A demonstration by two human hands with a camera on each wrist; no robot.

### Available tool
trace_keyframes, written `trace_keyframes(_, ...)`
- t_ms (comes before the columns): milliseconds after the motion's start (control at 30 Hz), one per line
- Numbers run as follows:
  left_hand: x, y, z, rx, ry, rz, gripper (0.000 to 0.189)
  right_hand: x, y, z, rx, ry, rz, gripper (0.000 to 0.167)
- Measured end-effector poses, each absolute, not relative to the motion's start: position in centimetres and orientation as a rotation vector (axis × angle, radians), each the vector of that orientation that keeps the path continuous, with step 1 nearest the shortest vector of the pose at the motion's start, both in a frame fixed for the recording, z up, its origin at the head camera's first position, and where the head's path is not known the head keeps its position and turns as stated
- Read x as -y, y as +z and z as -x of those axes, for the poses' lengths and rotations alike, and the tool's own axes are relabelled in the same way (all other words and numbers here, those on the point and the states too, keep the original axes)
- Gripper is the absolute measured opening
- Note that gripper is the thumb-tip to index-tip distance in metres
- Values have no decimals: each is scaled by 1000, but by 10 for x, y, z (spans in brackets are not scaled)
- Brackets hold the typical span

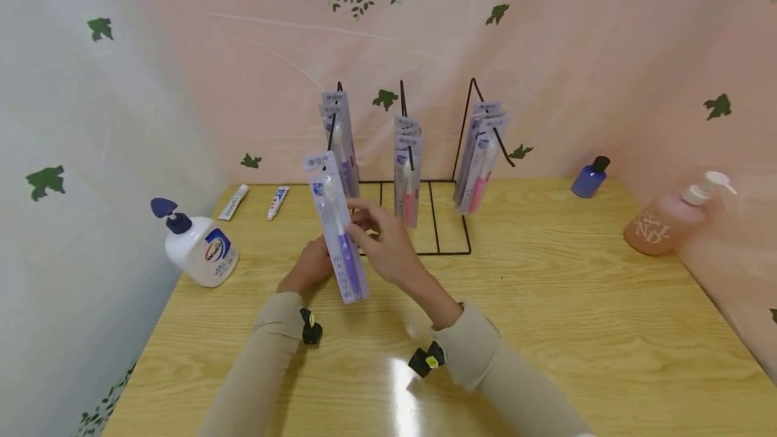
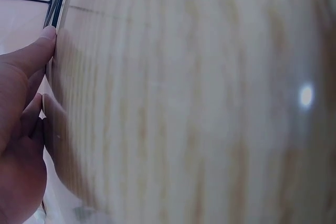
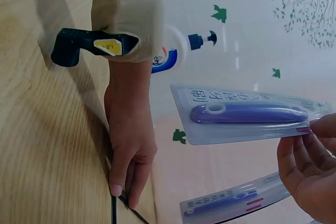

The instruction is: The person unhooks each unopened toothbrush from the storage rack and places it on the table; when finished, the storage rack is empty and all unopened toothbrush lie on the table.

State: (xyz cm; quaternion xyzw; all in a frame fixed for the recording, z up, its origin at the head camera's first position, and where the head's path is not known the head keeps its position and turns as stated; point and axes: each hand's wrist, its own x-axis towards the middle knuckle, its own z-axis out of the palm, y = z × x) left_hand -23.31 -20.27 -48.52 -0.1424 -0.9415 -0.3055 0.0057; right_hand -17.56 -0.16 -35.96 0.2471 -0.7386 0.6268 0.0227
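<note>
The left arm point(image 1: 257, 356) slants up from the bottom edge of the head view, the right arm point(image 1: 512, 369) from lower right. The left hand point(image 1: 311, 266) is partly hidden left of centre; the right hand point(image 1: 387, 245) pinches, fingers point(image 1: 367, 206) bent.

My head camera's peering down at the yellow wood-grain surface point(image 1: 564, 315); left wrist's skims it close; right wrist's, sideways, shares the purple-handled, plastic-packed toothbrush point(image 3: 247, 114) with head.

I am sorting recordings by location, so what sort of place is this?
Probably a staged, shop-style display: packaged toothbrushes hang on a wire rack, set on a wooden table before a printed backdrop.
</note>
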Motion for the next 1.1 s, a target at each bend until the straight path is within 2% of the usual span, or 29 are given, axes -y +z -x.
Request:
trace_keyframes(200, 204, -486, 234, 2952, -906, 510, 43, -12, -369, 157, 2303, 2025, -745, 34)
trace_keyframes(433, 204, -487, 236, 3062, -974, 445, 52, -23, -408, 141, 2425, 2179, -474, 38)
trace_keyframes(767, 204, -487, 236, 3056, -1002, 458, 50, -21, -456, 129, 2577, 2352, -245, 37)
trace_keyframes(1100, 203, -486, 235, 3072, -1009, 468, 51, -11, -472, 118, 2633, 2451, -96, 31)
